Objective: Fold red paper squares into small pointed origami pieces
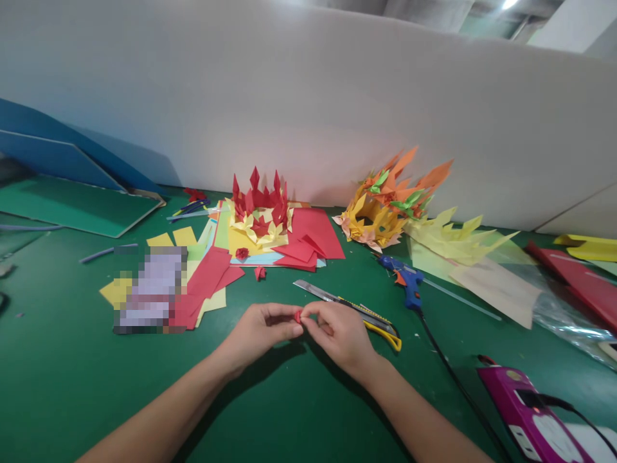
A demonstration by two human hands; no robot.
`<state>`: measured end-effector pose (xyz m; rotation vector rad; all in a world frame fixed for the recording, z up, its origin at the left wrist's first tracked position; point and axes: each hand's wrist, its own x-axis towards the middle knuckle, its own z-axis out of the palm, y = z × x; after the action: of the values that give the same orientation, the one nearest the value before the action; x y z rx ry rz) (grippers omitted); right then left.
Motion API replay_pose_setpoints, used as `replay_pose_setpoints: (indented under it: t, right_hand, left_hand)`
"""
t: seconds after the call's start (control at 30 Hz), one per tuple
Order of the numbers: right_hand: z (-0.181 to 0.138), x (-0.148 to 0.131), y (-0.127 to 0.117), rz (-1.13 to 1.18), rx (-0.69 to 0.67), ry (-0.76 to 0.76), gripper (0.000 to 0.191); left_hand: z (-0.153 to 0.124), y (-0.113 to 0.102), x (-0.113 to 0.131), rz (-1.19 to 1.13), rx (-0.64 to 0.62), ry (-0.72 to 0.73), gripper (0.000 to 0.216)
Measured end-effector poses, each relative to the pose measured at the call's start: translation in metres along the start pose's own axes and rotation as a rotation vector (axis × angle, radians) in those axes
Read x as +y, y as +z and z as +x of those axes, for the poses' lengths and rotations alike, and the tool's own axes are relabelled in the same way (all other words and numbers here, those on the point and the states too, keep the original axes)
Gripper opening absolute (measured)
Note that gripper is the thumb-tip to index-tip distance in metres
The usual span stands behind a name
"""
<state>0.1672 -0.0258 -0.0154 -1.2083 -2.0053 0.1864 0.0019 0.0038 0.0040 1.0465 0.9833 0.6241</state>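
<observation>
A small piece of folded red paper [297, 316] is pinched between the fingertips of both hands, low over the green table. My left hand [265, 329] grips it from the left, my right hand [337, 329] from the right; much of the piece is hidden by the fingers. Just behind the right hand lies a utility knife [371, 315] with its blade out and a yellow handle. Beyond the hands sit a tiny folded red paper piece [260, 274] and a red paper rosette [241, 253]. A red and yellow paper crown [260, 209] stands farther back.
Right of the knife lies a blue glue gun [405, 276], its cord running to a purple power strip [535, 411]. An orange and yellow paper crown [380, 212] stands near the wall. Red paper sheets [207, 280] and a pixelated rectangular object [154, 289] lie left.
</observation>
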Motion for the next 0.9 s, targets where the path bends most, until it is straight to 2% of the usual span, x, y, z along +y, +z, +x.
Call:
replay_pose_setpoints:
  t: [0.23,0.33,0.73,0.9]
  right_hand:
    - [-0.0012,-0.0041,0.0059,0.166,0.035,0.233,0.009]
    - [-0.001,-0.0054,0.0058,0.191,0.046,0.275,0.009]
    - [-0.0015,-0.0035,0.0072,0.171,0.062,0.147,0.016]
    - [0.0003,-0.0047,0.0058,0.133,0.083,0.044,0.019]
  left_hand:
    - [0.0047,-0.0013,-0.0063,0.004,0.016,0.112,0.024]
    - [0.0052,-0.002,-0.0078,0.037,0.023,0.127,0.024]
    - [0.0041,-0.0027,-0.0064,0.053,-0.025,0.161,0.019]
    - [0.0029,-0.0031,-0.0046,0.036,-0.023,0.135,0.019]
